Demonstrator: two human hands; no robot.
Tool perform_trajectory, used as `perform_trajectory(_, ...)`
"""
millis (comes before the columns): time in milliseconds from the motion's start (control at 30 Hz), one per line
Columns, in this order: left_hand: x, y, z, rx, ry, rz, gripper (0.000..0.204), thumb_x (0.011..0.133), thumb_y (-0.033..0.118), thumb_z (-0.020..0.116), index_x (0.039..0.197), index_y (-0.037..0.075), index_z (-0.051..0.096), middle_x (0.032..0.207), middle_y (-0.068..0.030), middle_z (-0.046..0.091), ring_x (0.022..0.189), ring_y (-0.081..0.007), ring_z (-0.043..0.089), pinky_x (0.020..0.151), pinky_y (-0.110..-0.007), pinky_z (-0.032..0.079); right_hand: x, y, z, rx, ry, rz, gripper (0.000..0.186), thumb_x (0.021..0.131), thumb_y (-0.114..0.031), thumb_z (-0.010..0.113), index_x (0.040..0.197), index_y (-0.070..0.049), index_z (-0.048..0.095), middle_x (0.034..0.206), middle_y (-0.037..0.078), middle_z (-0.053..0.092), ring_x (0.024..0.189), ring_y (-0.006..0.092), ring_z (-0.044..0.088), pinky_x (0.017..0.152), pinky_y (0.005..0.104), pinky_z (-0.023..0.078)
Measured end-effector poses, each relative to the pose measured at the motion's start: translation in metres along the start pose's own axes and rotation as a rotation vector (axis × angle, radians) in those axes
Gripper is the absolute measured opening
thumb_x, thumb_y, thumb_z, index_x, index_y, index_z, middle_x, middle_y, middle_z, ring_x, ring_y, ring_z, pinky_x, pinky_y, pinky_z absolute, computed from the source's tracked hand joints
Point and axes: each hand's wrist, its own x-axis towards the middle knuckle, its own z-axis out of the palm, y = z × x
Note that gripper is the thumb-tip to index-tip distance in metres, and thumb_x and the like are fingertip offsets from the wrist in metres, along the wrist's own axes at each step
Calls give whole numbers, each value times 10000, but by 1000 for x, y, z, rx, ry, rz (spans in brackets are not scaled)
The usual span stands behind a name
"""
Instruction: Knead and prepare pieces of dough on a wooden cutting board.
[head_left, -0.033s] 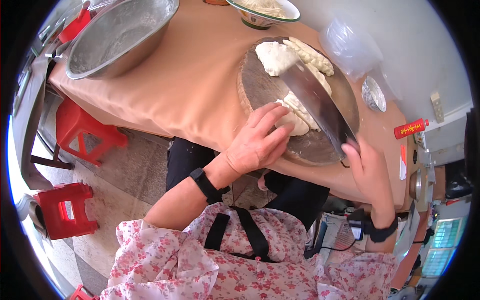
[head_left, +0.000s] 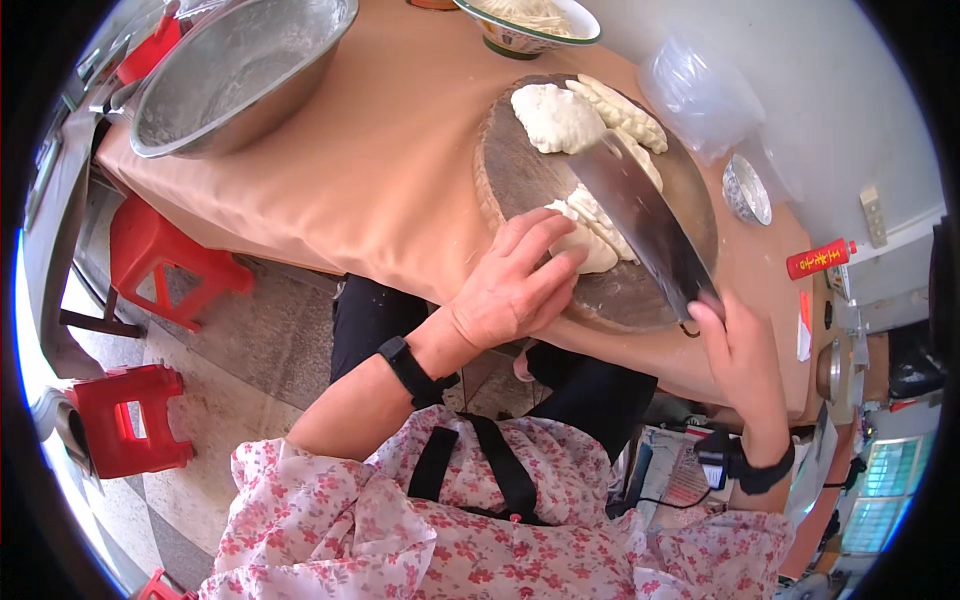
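Note:
A cleaver (head_left: 645, 215) is in my right hand (head_left: 738, 350), fingers wrapped round its handle. Its broad blade slants up and left over the round wooden chopping board (head_left: 535, 185), above the dough. My left hand (head_left: 515, 275) bends its fingers against the near piece of dough (head_left: 597, 253), which shows cut strips along its upper side; the fingertips partly hide it. A thick lump of dough (head_left: 555, 117) lies at the far left of the board. Beside it are long, ridged dough strips (head_left: 620, 108), and more dough is partly covered by the blade.
A large metal basin (head_left: 250, 80) stands at the table's far left. Beyond the board is a bowl of noodle-like strands (head_left: 530, 28). To the right are clear plastic bags (head_left: 705, 95), a small patterned bowl (head_left: 748, 190) and a red can (head_left: 820, 259). Red stools (head_left: 130, 420) stand on the floor.
The cleaver and my right hand have shifted slightly towards me and to the right, uncovering more of the far dough lump. My left hand stays in place.

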Motion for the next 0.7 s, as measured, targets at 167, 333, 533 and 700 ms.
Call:
perform_trajectory(167,-1,-2,0,-33,9,1,366,722,29,711,1076,41,620,1106,-124,566,1031,-332,573,868,-410,504,-21,-1,-4,-50,-126,133,187,946,-156,583,924,23,536,742,252,598,723,453,602,589,455,459)
perform_trajectory(333,0,-4,-1,-73,15,8,321,710,34,718,1022,50,644,1054,-109,589,944,-301,600,814,-378,519,-6,-6,9,-62,-171,44,194,951,-165,573,900,8,501,697,251,575,680,458,582,580,506,426)
perform_trajectory(533,2,-1,-2,-51,-23,-33,319,704,30,713,1016,58,653,1056,-101,598,928,-288,602,804,-373,521,52,-24,30,-119,-193,-88,209,958,-191,542,900,7,508,730,247,604,708,454,591,605,535,426)
perform_trajectory(700,1,-2,0,-51,-16,-6,332,707,30,710,1032,56,646,1062,-103,597,931,-293,599,810,-379,518,92,-43,54,-215,-150,-221,219,960,-206,517,916,9,528,752,231,635,749,443,615,639,532,460)
